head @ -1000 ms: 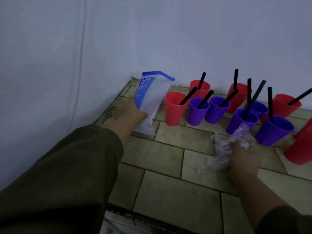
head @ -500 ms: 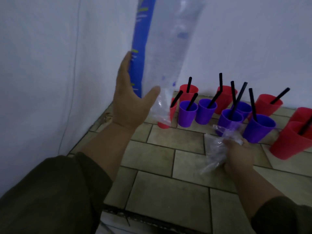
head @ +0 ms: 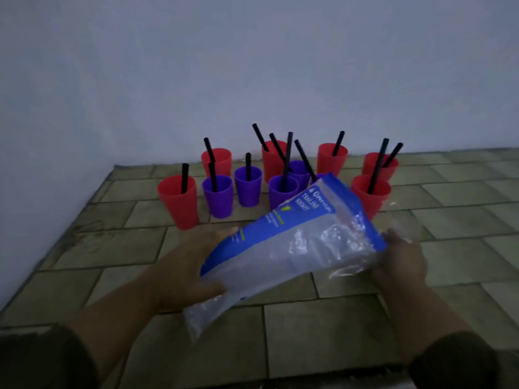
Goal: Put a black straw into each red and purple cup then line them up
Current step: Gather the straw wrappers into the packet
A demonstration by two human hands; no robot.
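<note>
Both forearms bare, poking out of dark sleeves (head: pixel 42 357) at the near edge, angled inward. The left hand (head: pixel 182 273) has its palm against the clear plastic bag with a blue printed strip (head: pixel 295 248) — thumb hooked over the near side. The right hand (head: pixel 398 262) grips its right end, knuckles up.

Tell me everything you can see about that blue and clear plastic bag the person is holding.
The plastic bag looks like thin, crinkly clear film with a blue printed band carrying white lettering and small yellow-green marks. What it contains is unclear. It is held tilted above the tiled floor, and its raised blue end hides part of a purple cup. The left hand grips its lower part, thumb on top. The right hand holds its crumpled right edge.
</note>
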